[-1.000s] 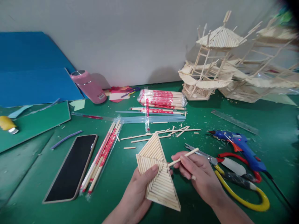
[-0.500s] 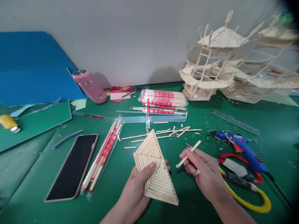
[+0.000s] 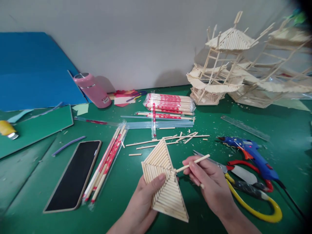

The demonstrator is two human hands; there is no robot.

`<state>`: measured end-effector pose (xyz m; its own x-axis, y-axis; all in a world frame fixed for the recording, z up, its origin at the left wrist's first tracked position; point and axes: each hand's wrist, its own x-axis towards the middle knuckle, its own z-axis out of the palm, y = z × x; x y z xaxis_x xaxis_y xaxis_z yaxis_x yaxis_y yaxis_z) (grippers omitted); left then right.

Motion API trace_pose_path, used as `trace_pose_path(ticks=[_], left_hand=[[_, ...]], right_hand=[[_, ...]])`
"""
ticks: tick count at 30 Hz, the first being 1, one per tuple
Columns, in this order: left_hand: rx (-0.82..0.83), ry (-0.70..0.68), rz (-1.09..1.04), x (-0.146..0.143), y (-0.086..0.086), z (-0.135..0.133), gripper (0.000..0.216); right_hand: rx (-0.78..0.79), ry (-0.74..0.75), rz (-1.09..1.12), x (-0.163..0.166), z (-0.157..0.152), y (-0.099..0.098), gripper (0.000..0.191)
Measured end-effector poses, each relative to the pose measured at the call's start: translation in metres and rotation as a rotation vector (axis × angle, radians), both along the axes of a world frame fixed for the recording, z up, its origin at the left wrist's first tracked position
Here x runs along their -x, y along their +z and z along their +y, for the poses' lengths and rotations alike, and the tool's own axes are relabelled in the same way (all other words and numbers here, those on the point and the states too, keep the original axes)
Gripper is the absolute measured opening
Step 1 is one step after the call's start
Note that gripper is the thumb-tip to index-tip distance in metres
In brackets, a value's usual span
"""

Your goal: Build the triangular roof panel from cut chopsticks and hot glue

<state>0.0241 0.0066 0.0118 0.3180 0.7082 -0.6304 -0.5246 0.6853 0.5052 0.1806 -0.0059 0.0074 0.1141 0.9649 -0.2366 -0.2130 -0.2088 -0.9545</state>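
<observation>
A panel of wooden sticks (image 3: 162, 165), laid in slanted rows, is gripped by my left hand (image 3: 148, 196), thumb on top and the other fingers mostly hidden underneath. My right hand (image 3: 209, 182) pinches a short wooden stick (image 3: 192, 163). The stick's left end meets the panel's right edge near the middle, seemingly touching it. A second stick end (image 3: 202, 186) pokes out below my right fingers. Scissors with yellow and black handles (image 3: 253, 191) lie beside my right hand, their blades partly behind it. Loose sticks (image 3: 168, 140) lie beyond the panel.
A blue glue gun (image 3: 248, 148) lies at the right near red-handled pliers (image 3: 268, 185). Stick-built pagoda models (image 3: 216, 68) stand behind. A phone (image 3: 73, 177), wrapped chopsticks (image 3: 107, 162), a bundled pack (image 3: 169, 103), a pink bottle (image 3: 94, 91) and a clear ruler (image 3: 245, 128) occupy the table.
My right hand has moved slightly left, bringing the stick from beside the panel to its right edge. The panel has shifted slightly right and down in my left hand.
</observation>
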Motion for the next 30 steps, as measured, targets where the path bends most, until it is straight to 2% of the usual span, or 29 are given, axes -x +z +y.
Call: trace_pose_path(ticks=[8, 13, 19, 30], left_hand=[[-0.004, 0.005, 0.026, -0.001, 0.002, -0.001, 0.033], [0.015, 0.011, 0.046, -0.002, 0.004, 0.000, 0.035], [0.007, 0.029, 0.001, -0.004, 0.006, 0.000, 0.029], [0.016, 0.040, 0.005, -0.004, 0.004, -0.001, 0.028]], right_hand=[[0.031, 0.031, -0.045, -0.001, -0.002, -0.003, 0.020], [0.029, -0.008, 0.051, 0.001, -0.002, -0.010, 0.020], [0.055, -0.044, 0.045, 0.005, -0.002, -0.011, 0.023], [0.035, -0.032, 0.132, 0.005, -0.001, -0.015, 0.020]])
